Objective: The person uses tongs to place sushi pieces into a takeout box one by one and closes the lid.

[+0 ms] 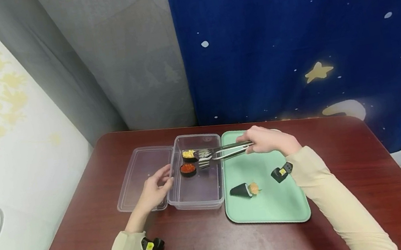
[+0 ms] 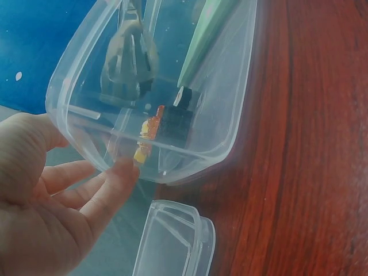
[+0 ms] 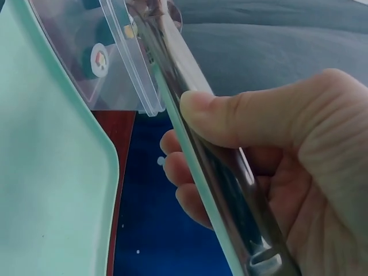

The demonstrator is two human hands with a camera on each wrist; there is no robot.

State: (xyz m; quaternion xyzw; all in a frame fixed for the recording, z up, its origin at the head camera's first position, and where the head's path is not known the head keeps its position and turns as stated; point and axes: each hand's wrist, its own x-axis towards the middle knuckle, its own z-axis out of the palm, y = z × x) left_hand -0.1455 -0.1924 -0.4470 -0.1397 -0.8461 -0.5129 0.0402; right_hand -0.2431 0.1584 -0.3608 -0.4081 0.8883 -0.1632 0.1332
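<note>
Tongs [image 1: 224,147], head view: gripped by the right hand [image 1: 266,138] over the far side of the mint tray [image 1: 266,211], metal arms running left across the wall into the clear container [image 1: 199,191]; tips look slightly apart, just beside the corn-topped piece [image 1: 189,154] and near the red-topped piece [image 1: 188,170]; contact, cannot tell. Hand roll [image 1: 241,190] sits on the tray, to the right of the tips and nearer the viewer; long axis roughly left-right, close to the tongs' line, black end left, tan end right; right hand is nearer to it, left hand [image 1: 153,190] is across the container. My read: that tip-to-roll offset is what counts; any reach would need to clear the container wall first.

Left wrist view: fingers spread, touching the container's outside, curled round nothing; toppings show through the plastic.

Right wrist view: thumb one side, fingers the other, clamped on the tongs; pale-faced roll [image 3: 99,60] visible through the wall; cannot tell if the tips hold anything.
</note>
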